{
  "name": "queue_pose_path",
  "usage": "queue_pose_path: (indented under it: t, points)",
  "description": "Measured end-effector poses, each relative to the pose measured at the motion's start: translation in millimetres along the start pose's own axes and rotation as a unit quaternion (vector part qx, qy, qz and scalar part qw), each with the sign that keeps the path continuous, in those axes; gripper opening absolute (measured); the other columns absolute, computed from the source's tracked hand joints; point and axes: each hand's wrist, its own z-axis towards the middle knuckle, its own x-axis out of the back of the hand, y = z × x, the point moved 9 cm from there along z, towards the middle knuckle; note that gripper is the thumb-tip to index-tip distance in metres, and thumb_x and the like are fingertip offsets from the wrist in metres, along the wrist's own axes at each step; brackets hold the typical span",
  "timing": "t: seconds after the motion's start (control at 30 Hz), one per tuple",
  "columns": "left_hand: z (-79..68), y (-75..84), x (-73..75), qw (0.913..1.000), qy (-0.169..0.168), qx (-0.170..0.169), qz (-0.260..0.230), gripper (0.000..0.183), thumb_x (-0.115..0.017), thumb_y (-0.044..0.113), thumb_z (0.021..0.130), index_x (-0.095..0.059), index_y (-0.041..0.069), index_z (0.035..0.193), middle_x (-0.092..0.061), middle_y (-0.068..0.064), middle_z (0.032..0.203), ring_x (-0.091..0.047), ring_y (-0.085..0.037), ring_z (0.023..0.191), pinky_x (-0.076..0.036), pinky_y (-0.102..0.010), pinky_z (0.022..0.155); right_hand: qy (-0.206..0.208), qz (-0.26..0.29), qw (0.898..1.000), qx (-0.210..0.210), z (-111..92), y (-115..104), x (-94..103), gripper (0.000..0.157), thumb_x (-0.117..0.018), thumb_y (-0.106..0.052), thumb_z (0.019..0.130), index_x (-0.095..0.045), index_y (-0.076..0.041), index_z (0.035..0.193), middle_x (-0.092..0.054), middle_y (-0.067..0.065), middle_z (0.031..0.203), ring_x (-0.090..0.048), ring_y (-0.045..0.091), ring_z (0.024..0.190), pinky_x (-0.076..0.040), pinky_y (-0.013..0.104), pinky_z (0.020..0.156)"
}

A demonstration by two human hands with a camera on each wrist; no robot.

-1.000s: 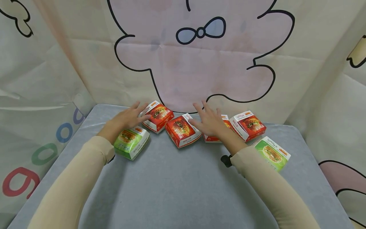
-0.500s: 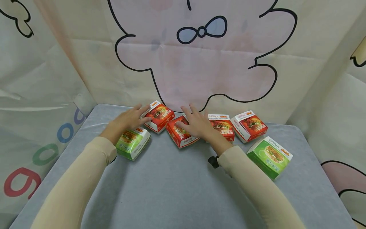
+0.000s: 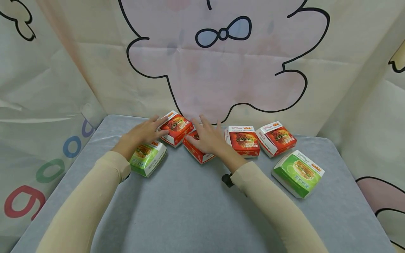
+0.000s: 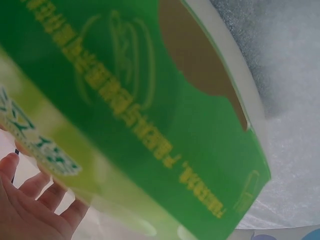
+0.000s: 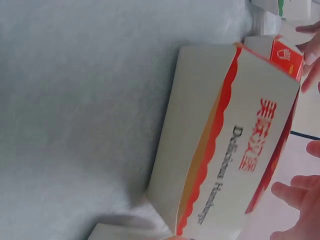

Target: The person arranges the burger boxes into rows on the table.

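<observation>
My left hand [image 3: 140, 136] has its fingers spread above the left green burger box [image 3: 148, 158], and its fingertips overlap the back-left red burger box [image 3: 177, 129]. With fingers spread, my right hand [image 3: 207, 138] is over the middle red burger box [image 3: 200, 153] and hides much of its top. The left wrist view is filled by the green box's side [image 4: 150, 115], with the left hand [image 4: 40, 205] beyond it. A white box side with red lettering [image 5: 235, 145] stands before the right hand [image 5: 302, 200] in the right wrist view. Neither hand grips a box.
To the right of my right hand lie two more red burger boxes, one nearer [image 3: 244, 141] and one farther right [image 3: 276, 138]. Another green box [image 3: 299, 174] sits in front of them. The grey-clothed table [image 3: 177, 211] ends at a printed curtain [image 3: 253, 77] behind.
My right hand has moved left, from between the middle and right red boxes to over the middle one, uncovering the nearer right red box and the right green box. The left hand has barely moved.
</observation>
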Motion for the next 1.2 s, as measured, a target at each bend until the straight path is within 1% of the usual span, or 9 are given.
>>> queue_pose_path:
  t: [0.17,0.23,0.4,0.5,0.73,0.8,0.93,1.03,1.2]
  points:
    - [2.0,-0.2,-2.8,1.0000,-0.001,0.000,0.000,0.069,-0.036,0.057,0.092,-0.012,0.026,0.149,-0.010,-0.018,0.152,-0.019,-0.044,0.134,-0.022,-0.061,0.101,-0.002,0.004,1.000,0.011,1.3,-9.1,-4.1,0.072,-0.044,-0.060,0.087,-0.025,-0.025,0.147,-0.019,0.011,0.151,-0.022,0.027,0.137,-0.005,0.066,0.102]
    - [2.8,0.0,-3.2,1.0000,0.002,-0.001,-0.001,0.069,-0.037,0.057,0.092,-0.014,0.025,0.149,-0.013,-0.018,0.152,-0.020,-0.043,0.134,-0.022,-0.061,0.101,-0.002,0.005,1.000,0.016,1.8,-12.6,-5.9,0.072,-0.045,-0.060,0.087,-0.025,-0.025,0.147,-0.019,0.011,0.151,-0.024,0.027,0.136,-0.004,0.065,0.103]
    - [3.5,1.0,-2.7,0.9999,0.009,-0.001,-0.007,0.070,-0.039,0.056,0.092,-0.016,0.023,0.149,-0.022,-0.018,0.149,-0.026,-0.042,0.132,-0.025,-0.060,0.101,-0.015,0.001,1.000,0.020,4.4,-21.8,-11.3,0.073,-0.047,-0.059,0.086,-0.024,-0.026,0.147,-0.019,0.010,0.151,-0.028,0.028,0.134,-0.004,0.063,0.104]
    - [3.8,1.3,-2.8,0.9999,0.010,0.000,-0.010,0.071,-0.041,0.056,0.092,-0.017,0.022,0.149,-0.026,-0.019,0.147,-0.029,-0.042,0.130,-0.026,-0.060,0.100,-0.023,-0.007,0.999,0.021,7.0,-27.4,-14.4,0.072,-0.047,-0.059,0.086,-0.024,-0.028,0.146,-0.021,0.009,0.150,-0.028,0.025,0.134,-0.005,0.062,0.105]
    - [4.5,2.0,-2.2,0.9997,0.014,0.004,-0.020,0.072,-0.045,0.056,0.090,-0.020,0.022,0.148,-0.030,-0.019,0.144,-0.032,-0.040,0.129,-0.028,-0.060,0.099,-0.021,-0.021,0.999,0.030,10.7,-36.6,-17.3,0.067,-0.051,-0.056,0.086,-0.028,-0.029,0.143,-0.025,0.009,0.148,-0.045,0.028,0.123,-0.007,0.063,0.104]
    - [4.0,2.6,-0.2,0.9995,0.020,0.001,-0.024,0.070,-0.047,0.053,0.091,-0.023,0.021,0.148,-0.032,-0.020,0.143,-0.033,-0.040,0.128,-0.028,-0.059,0.099,-0.024,-0.022,0.999,0.032,10.8,-38.4,-18.3,0.066,-0.052,-0.055,0.087,-0.028,-0.028,0.143,-0.025,0.009,0.148,-0.045,0.027,0.123,-0.008,0.063,0.104]
    - [3.7,3.6,2.9,0.9991,0.029,-0.008,-0.029,0.066,-0.050,0.048,0.091,-0.028,0.019,0.146,-0.036,-0.021,0.140,-0.036,-0.039,0.126,-0.029,-0.058,0.099,-0.035,-0.027,0.999,0.031,11.9,-40.7,-21.4,0.065,-0.051,-0.051,0.088,-0.029,-0.026,0.144,-0.025,0.009,0.149,-0.041,0.023,0.127,-0.008,0.062,0.104]
    - [4.0,3.4,3.2,0.9990,0.030,-0.012,-0.030,0.066,-0.051,0.047,0.091,-0.029,0.019,0.146,-0.037,-0.021,0.139,-0.036,-0.039,0.126,-0.029,-0.058,0.099,-0.039,-0.030,0.998,0.029,12.8,-41.3,-23.3,0.062,-0.051,-0.049,0.090,-0.031,-0.026,0.144,-0.027,0.007,0.149,-0.038,0.021,0.130,-0.008,0.061,0.105]
    - [4.6,2.6,4.1,0.9985,0.038,-0.018,-0.034,0.065,-0.052,0.046,0.091,-0.031,0.017,0.145,-0.038,-0.021,0.138,-0.037,-0.039,0.125,-0.030,-0.058,0.099,-0.039,-0.025,0.999,0.025,14.3,-41.1,-24.3,0.057,-0.053,-0.044,0.090,-0.035,-0.026,0.142,-0.031,0.007,0.147,-0.039,0.022,0.129,-0.010,0.059,0.106]
